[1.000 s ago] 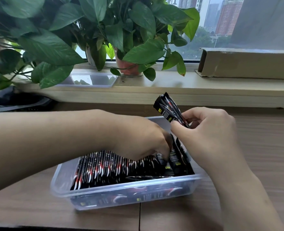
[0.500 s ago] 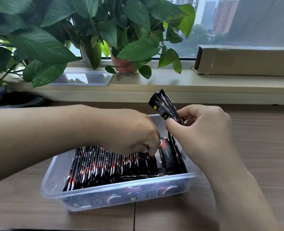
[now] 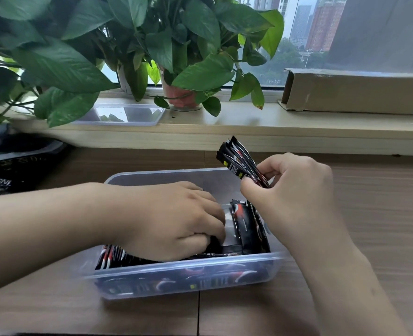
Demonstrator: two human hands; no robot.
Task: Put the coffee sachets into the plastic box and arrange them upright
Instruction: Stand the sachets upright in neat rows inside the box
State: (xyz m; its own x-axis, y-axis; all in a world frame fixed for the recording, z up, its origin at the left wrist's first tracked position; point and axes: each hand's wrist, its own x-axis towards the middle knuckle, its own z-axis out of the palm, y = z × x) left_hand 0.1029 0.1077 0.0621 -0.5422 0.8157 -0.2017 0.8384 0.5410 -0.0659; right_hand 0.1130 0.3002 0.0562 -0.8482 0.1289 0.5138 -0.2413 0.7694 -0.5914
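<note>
A clear plastic box (image 3: 183, 278) stands on the wooden table, packed with several black-and-red coffee sachets (image 3: 113, 257) standing on edge. My left hand (image 3: 174, 221) reaches into the box with curled fingers pressing the row of sachets toward the left, covering most of them. A gap shows at the right end, where a few sachets (image 3: 246, 229) lean against the right wall. My right hand (image 3: 295, 190) holds a small bundle of sachets (image 3: 239, 161) above the box's right end, pinched between thumb and fingers, tops pointing up and left.
A second clear lid or tray (image 3: 123, 115) lies on the window sill under potted plants (image 3: 181, 95). A long cardboard box (image 3: 355, 93) sits on the sill at right. A black coffee bag (image 3: 9, 166) lies on the table at far left.
My left hand has pushed the row of sachets further left, widening the gap at the box's right end. The right hand keeps its bundle, about where it was.
</note>
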